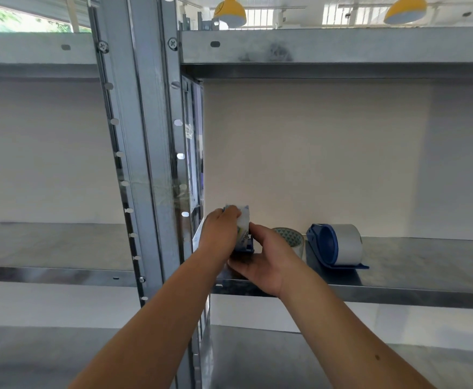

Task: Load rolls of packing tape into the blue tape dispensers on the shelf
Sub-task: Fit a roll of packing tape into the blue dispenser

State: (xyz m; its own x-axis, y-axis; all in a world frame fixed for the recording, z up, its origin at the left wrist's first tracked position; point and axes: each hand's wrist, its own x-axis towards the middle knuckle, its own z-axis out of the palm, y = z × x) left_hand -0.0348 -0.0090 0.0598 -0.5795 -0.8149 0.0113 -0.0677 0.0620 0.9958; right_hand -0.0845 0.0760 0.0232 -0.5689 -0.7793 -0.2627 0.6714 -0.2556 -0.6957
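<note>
Two hands meet at frame centre on the metal shelf (398, 287). Left hand (220, 233) closed over a tape roll (243, 220) seated in a blue dispenser (246, 244); right hand (266, 261) cups that dispenser from below. Loose roll (290, 237) just right, partly hidden. Loaded dispenser (335, 245) further right, standing on the shelf.

The single head view faces a metal shelf (398, 293) at close range, looking forward, slightly downward.

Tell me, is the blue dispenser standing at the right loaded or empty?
Loaded. The blue dispenser carries a whitish tape roll on its hub.
</note>
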